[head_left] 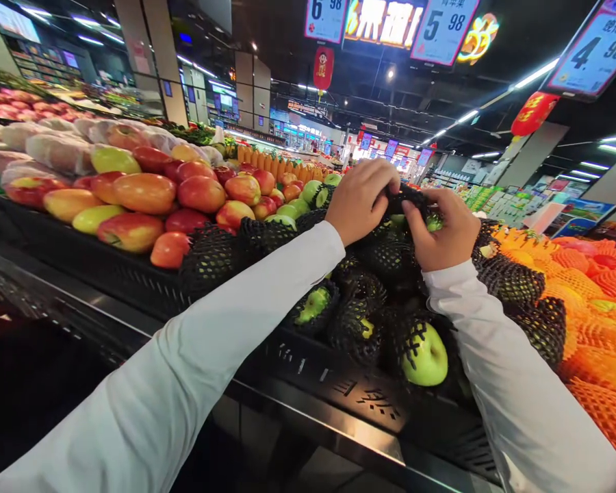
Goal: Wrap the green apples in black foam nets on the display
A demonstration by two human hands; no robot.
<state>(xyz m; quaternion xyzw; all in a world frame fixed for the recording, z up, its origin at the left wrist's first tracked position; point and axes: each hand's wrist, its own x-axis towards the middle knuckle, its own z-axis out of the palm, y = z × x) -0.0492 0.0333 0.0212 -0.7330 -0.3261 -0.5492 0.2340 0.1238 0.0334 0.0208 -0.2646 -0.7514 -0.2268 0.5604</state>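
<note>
My left hand [358,200] and my right hand [445,229] reach over the pile of green apples. Between them they grip a black foam fruit net [406,198], fingers curled in at its two sides. A bit of green shows just under the net; whether an apple sits inside it I cannot tell. Below my hands lie several green apples in black foam nets, among them one bare-sided green apple [425,355] at the front edge. Another netted green apple [314,305] lies left of it, beneath my left sleeve.
Red and yellow apples [146,192] are heaped to the left, with white-wrapped fruit [56,150] beyond. Orange-netted fruit [603,301] fills the right side. A black crate front [328,373] and a metal rail [339,428] run along the near edge. Price signs [444,31] hang overhead.
</note>
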